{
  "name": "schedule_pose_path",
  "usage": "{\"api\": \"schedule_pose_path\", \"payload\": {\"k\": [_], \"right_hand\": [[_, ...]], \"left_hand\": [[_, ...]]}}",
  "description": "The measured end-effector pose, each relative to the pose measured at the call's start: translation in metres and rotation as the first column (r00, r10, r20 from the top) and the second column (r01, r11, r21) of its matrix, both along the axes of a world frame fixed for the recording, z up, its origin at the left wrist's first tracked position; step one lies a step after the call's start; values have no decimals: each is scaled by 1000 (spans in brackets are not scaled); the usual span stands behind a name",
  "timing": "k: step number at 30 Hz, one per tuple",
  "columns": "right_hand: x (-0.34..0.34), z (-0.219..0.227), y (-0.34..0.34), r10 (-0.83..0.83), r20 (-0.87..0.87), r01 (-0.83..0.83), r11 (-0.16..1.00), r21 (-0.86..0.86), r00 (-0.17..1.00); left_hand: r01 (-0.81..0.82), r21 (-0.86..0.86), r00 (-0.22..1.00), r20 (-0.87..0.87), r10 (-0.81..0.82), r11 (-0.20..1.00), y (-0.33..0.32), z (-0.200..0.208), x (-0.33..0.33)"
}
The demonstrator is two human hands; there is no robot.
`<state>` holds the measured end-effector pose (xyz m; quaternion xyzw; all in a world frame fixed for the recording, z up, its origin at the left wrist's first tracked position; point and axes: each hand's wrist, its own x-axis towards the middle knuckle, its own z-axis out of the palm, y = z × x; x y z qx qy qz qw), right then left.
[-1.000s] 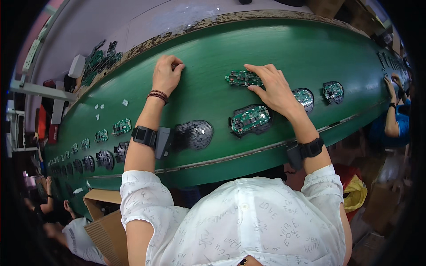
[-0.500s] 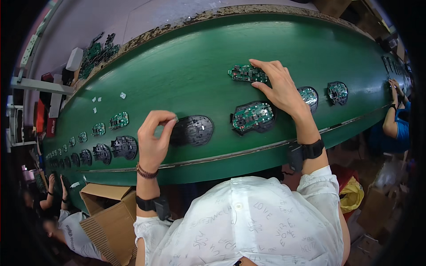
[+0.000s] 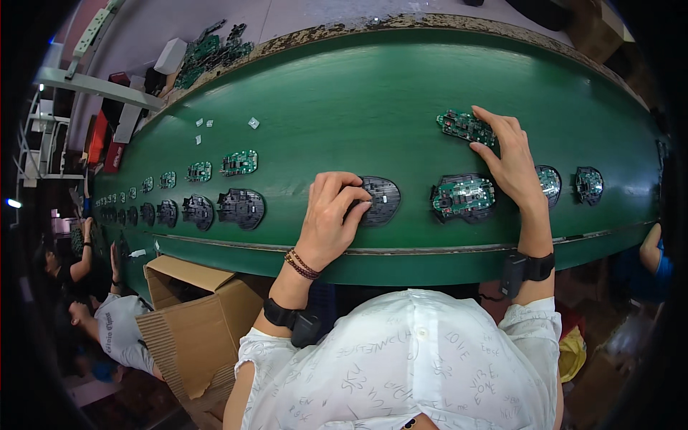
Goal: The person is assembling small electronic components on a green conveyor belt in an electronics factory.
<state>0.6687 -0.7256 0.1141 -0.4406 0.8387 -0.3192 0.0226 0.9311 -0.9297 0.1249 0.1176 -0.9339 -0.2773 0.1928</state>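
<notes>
My left hand (image 3: 333, 215) is closed, thumb and fingertips pinched together over a black plastic shell (image 3: 382, 201) on the green table. Whatever sits between those fingertips is too small or hidden to make out. Farther right, my right hand (image 3: 512, 154) grips the right end of a green circuit board (image 3: 464, 127) between thumb and fingers, low over the table. Nearer me, below that board, a black shell with a green board (image 3: 462, 197) in it lies on the table. Two more shells with boards, one (image 3: 549, 184) partly behind my right wrist and one (image 3: 589, 185), lie to the right.
Along the left run a row of black shells (image 3: 241, 208) and a row of green boards (image 3: 239, 163) behind it. Small white pieces (image 3: 254, 123) lie farther back. A cardboard box (image 3: 193, 308) stands below the table edge. Other people work at the far left and right.
My left hand has moved right, from the shell's left edge onto its surface. My right hand keeps its grip on the board. The whole view has shifted, so the table's things appear farther right.
</notes>
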Motion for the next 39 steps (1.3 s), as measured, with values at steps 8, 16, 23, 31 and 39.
{"api": "schedule_pose_path", "payload": {"k": [8,16,23,31,39], "right_hand": [[-1,1,0,-15,3,15,1000,10,1000],[0,0,0,-24,-2,24,1000,5,1000],[2,1,-1,-38,6,38,999,-5,999],[2,-2,-2,-87,3,87,996,-27,996],[-3,-4,1,-165,-19,166,984,59,986]], "left_hand": [[-29,2,999,-31,29,1000,0,-6,0],[-17,24,999,-42,18,1000,0,-8,0],[-13,20,998,-57,14,1000,-1,-9,0],[-8,70,998,-65,12,998,0,-11,1],[-37,99,996,-72,44,994,-17,-1,23]]}}
